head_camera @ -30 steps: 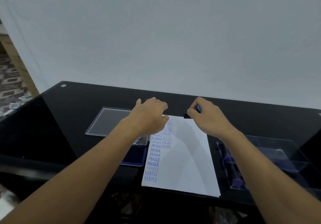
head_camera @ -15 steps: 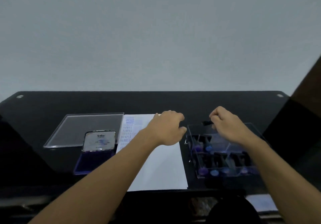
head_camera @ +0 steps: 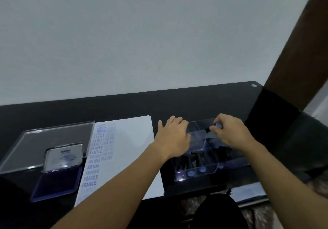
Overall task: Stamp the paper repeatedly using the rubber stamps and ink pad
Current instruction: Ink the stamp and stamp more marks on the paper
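Note:
A white paper (head_camera: 131,150) lies on the black table (head_camera: 124,104), its left side covered with blue stamped words. Left of it sits an open blue ink pad (head_camera: 56,182) with its lid up. A clear compartment box (head_camera: 200,172) holding several black stamps with blue tops stands right of the paper. My right hand (head_camera: 230,132) pinches a small black stamp (head_camera: 215,127) with a blue top above the box's far compartments. My left hand (head_camera: 174,136) rests with curled fingers on the box's left edge, holding nothing that I can see.
A clear plastic lid (head_camera: 51,140) lies flat behind the ink pad. A dark brown post (head_camera: 292,51) rises at the table's right rear corner. The table's front edge runs just below the paper and box.
My view swung right. Both hands left the top of the paper and now sit over the stamp box, my right hand still pinching the stamp.

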`<state>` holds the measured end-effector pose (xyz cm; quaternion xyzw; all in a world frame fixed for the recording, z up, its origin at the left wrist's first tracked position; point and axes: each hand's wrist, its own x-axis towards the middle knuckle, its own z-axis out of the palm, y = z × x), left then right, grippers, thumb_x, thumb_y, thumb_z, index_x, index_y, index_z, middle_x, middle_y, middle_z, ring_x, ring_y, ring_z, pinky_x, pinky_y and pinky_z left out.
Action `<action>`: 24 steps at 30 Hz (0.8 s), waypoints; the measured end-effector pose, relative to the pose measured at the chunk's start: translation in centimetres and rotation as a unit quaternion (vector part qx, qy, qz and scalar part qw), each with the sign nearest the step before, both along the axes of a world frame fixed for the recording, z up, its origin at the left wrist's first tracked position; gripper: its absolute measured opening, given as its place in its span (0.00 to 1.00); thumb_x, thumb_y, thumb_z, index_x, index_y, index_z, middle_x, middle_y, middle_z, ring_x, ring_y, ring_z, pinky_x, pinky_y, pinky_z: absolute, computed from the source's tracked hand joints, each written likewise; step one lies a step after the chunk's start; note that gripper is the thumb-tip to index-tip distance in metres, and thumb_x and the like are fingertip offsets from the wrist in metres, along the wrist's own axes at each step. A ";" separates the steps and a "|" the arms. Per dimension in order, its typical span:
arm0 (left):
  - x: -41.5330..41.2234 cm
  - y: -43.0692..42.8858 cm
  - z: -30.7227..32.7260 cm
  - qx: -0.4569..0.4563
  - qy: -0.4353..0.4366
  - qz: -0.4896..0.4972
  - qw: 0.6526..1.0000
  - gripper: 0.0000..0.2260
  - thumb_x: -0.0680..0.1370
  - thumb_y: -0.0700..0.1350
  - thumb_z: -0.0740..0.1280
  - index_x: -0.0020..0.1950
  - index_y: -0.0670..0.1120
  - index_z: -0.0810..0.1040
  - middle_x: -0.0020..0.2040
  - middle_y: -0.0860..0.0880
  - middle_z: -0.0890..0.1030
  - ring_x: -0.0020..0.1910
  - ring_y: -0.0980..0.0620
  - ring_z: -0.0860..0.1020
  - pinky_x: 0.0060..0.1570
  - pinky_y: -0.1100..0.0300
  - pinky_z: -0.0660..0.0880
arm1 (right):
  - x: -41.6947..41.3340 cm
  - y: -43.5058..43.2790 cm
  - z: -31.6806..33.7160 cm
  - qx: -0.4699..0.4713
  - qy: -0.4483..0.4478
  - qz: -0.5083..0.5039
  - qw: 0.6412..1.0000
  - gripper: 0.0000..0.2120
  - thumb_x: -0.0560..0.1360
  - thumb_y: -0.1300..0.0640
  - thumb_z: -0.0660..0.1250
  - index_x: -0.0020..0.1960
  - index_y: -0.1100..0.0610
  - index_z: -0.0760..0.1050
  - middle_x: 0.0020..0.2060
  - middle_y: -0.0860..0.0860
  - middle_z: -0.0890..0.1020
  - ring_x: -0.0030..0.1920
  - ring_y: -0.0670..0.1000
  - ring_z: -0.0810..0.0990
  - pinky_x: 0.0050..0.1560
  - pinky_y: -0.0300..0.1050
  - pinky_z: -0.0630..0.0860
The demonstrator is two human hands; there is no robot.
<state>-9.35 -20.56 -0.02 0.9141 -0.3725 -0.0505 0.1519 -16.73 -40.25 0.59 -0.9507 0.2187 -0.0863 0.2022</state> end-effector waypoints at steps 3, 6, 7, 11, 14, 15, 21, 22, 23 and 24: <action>-0.6 -0.1 -1.0 -0.016 0.014 0.017 1.000 0.23 0.84 0.52 0.54 0.79 0.48 0.60 0.79 0.50 0.60 0.80 0.48 0.53 0.77 0.37 0.47 | 0.1 0.6 -1.1 -0.025 0.010 -0.017 0.999 0.07 0.80 0.45 0.64 0.50 0.48 0.72 0.46 0.47 0.77 0.56 0.54 0.73 0.53 0.51 0.67; -0.8 -0.2 -2.2 -0.034 0.018 0.033 0.999 0.25 0.85 0.54 0.52 0.81 0.50 0.54 0.82 0.52 0.55 0.81 0.50 0.48 0.78 0.39 0.46 | 0.4 1.3 -1.8 -0.038 0.007 -0.029 0.999 0.07 0.81 0.44 0.62 0.52 0.47 0.70 0.47 0.47 0.77 0.60 0.53 0.71 0.56 0.54 0.63; -0.8 -0.2 -2.4 -0.039 0.018 0.035 0.998 0.25 0.85 0.54 0.52 0.82 0.50 0.53 0.82 0.52 0.54 0.81 0.50 0.47 0.78 0.39 0.46 | 0.5 1.5 -1.9 -0.040 0.008 -0.034 0.999 0.07 0.81 0.44 0.61 0.51 0.47 0.69 0.47 0.46 0.77 0.60 0.53 0.71 0.56 0.54 0.62; -0.8 -0.3 -2.9 -0.056 0.012 0.040 0.998 0.25 0.85 0.54 0.52 0.82 0.51 0.54 0.82 0.53 0.55 0.81 0.51 0.48 0.78 0.39 0.46 | 0.8 1.8 -1.7 -0.044 0.019 -0.034 0.998 0.08 0.81 0.42 0.61 0.51 0.46 0.70 0.45 0.45 0.77 0.59 0.52 0.71 0.53 0.53 0.58; -0.8 -0.4 -3.2 -0.063 0.009 0.045 0.997 0.25 0.85 0.54 0.53 0.81 0.51 0.55 0.82 0.53 0.55 0.81 0.52 0.49 0.78 0.39 0.47 | 1.0 1.9 -1.8 -0.049 0.027 -0.025 0.998 0.08 0.79 0.41 0.62 0.49 0.44 0.71 0.44 0.44 0.77 0.54 0.50 0.70 0.52 0.51 0.57; -0.8 -0.4 -3.2 -0.065 0.009 0.047 0.997 0.25 0.85 0.54 0.53 0.81 0.51 0.55 0.82 0.53 0.55 0.81 0.52 0.49 0.78 0.39 0.47 | 1.0 1.8 -1.8 -0.047 0.030 -0.023 0.998 0.08 0.79 0.40 0.63 0.48 0.44 0.71 0.43 0.43 0.77 0.52 0.49 0.69 0.52 0.51 0.58; -0.9 -0.4 -3.5 -0.082 0.017 0.056 0.995 0.25 0.84 0.54 0.53 0.81 0.51 0.56 0.81 0.55 0.55 0.81 0.54 0.48 0.78 0.40 0.46 | 1.1 1.5 -1.5 -0.040 0.045 -0.032 0.998 0.10 0.78 0.47 0.64 0.38 0.45 0.75 0.36 0.41 0.80 0.44 0.48 0.73 0.51 0.50 0.58; -0.9 -0.4 -3.5 -0.084 0.019 0.057 0.995 0.25 0.84 0.54 0.54 0.81 0.51 0.56 0.81 0.55 0.55 0.81 0.54 0.47 0.78 0.40 0.46 | 1.0 1.6 -1.5 -0.043 0.046 -0.033 0.997 0.10 0.78 0.48 0.64 0.38 0.45 0.75 0.35 0.41 0.79 0.43 0.47 0.73 0.51 0.50 0.58; -0.9 -0.3 -3.5 -0.087 0.020 0.058 0.994 0.25 0.84 0.53 0.54 0.81 0.51 0.56 0.82 0.55 0.55 0.81 0.54 0.47 0.78 0.40 0.45 | 1.0 1.6 -1.5 -0.045 0.048 -0.034 0.997 0.10 0.78 0.49 0.63 0.38 0.45 0.75 0.35 0.41 0.79 0.41 0.47 0.72 0.51 0.50 0.58; -0.9 -0.3 -3.5 -0.091 0.021 0.058 0.994 0.25 0.84 0.53 0.54 0.81 0.51 0.56 0.82 0.55 0.55 0.81 0.55 0.47 0.79 0.41 0.45 | 1.0 1.6 -1.5 -0.046 0.048 -0.034 0.997 0.10 0.78 0.49 0.63 0.38 0.45 0.74 0.35 0.41 0.79 0.40 0.47 0.71 0.51 0.50 0.59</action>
